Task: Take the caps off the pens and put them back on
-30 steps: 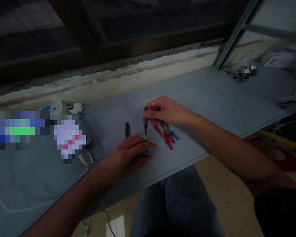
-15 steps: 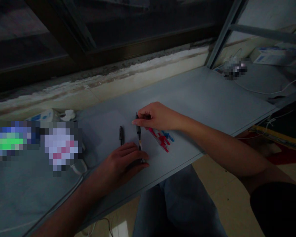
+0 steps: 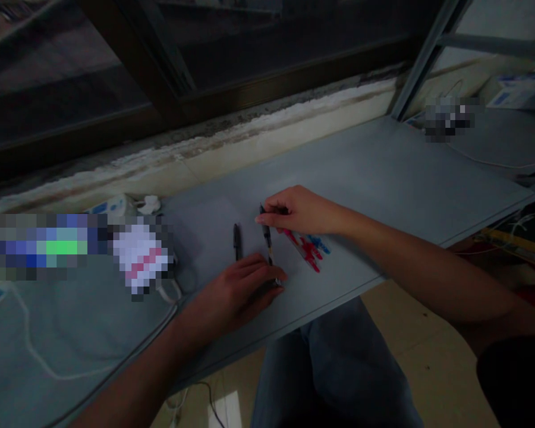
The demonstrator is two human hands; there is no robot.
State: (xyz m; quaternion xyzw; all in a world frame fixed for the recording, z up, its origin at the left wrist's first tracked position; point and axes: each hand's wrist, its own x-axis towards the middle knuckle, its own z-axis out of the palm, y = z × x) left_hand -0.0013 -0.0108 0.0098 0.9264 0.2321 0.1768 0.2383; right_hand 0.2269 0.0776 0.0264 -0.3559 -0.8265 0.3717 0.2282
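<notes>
With the held pen as the centre of our dial and twelve straight ahead of the person, we find it above the grey desk, between the two hands. It leans slightly, its dark end toward half past eleven and its other end toward half past five.

The right hand comes in from between one and two, its grip pinched on the dark end between thumb and fingers; we judge that a fingertip hold suits fine adjustment of something so thin. The left hand, at seven, has its grip closed around the lower end, thumb and forefinger almost meeting there, seemingly to steady it. Holding both ends, we think, lets the two parts line up. Between the hands we make out a narrower, paler stretch, too dim to tell whether it is an inner part.

A second pen lies at nine, just beyond the left fingers, probably set aside yet close enough to reach. At three, a flat piece with red and blue print lies on the desk, near the right wrist, perhaps moved over to leave the middle free. Well off, a little past nine, a white power strip sits against the wall.
</notes>
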